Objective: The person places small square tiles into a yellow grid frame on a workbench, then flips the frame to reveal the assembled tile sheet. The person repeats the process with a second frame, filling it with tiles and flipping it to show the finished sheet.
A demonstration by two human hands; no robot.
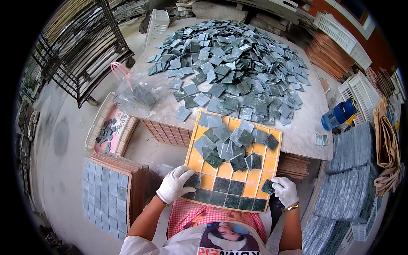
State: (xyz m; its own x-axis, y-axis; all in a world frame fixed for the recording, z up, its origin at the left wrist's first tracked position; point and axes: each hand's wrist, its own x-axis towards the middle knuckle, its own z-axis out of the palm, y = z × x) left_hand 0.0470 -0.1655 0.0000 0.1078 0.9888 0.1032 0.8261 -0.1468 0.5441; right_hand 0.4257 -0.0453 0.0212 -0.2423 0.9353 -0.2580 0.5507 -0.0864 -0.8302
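Observation:
A yellow grid tray [207,182] with pale dividing ribs leans from my lap against the table edge. Dark green stone tiles fill its bottom row, and a few sit in the row above. Loose tiles [223,132] lie heaped over its upper part. My left hand [172,186], in a white glove, is at the tray's left side, thumb and fingers closed about a dark tile [194,180] in the second row. Pinched in my gloved right hand [285,192] is another dark green tile [267,187], over the tray's right edge.
A large heap of green tiles [229,63] covers the dusty table [157,110]. Around it are a clear bag [136,95], a blue bottle [339,114], a basket of tile scraps [98,132], stacked tile-filled trays [106,191], more tile stacks [346,187] and a metal rack cart [80,80].

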